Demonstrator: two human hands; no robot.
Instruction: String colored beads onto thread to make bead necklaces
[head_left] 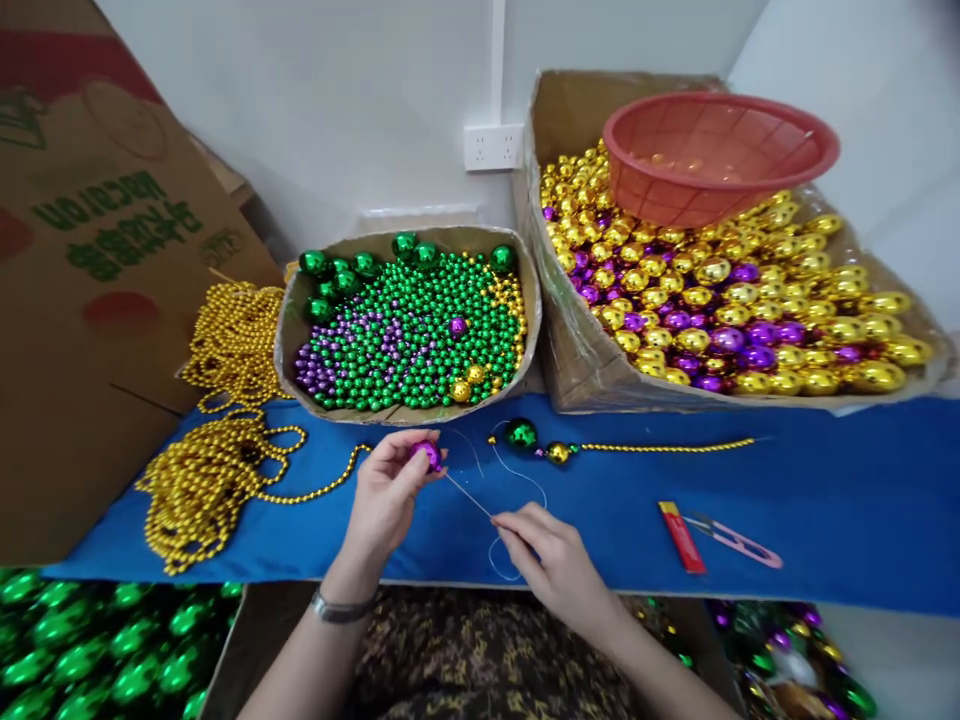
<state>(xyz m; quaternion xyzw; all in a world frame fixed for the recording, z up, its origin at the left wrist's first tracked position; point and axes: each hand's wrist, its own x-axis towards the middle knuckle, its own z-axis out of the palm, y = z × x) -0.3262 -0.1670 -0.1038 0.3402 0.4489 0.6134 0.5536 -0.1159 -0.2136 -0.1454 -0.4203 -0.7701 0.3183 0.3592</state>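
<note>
Between the thumb and fingers of my left hand (386, 492) is a shiny purple bead (427, 457). My right hand (551, 560) pinches a long thin needle (469, 494), whose far tip meets the purple bead; whether it is inside the hole I cannot tell. A fine pale thread (517, 470) curls across the blue cloth behind my right hand. Near its far end lie a large green bead (520, 434), a gold bead (558, 453) and smaller beads, in line with a string of small gold beads (667, 448) stretching right.
A cardboard tray (405, 412) holds green, purple and gold beads. Behind right, a big carton (592, 385) of gold and purple beads carries a red basket (720, 150). Gold bead strands (199, 480) pile at left. Pink thread snips (742, 545) and a red packet (684, 540) lie right.
</note>
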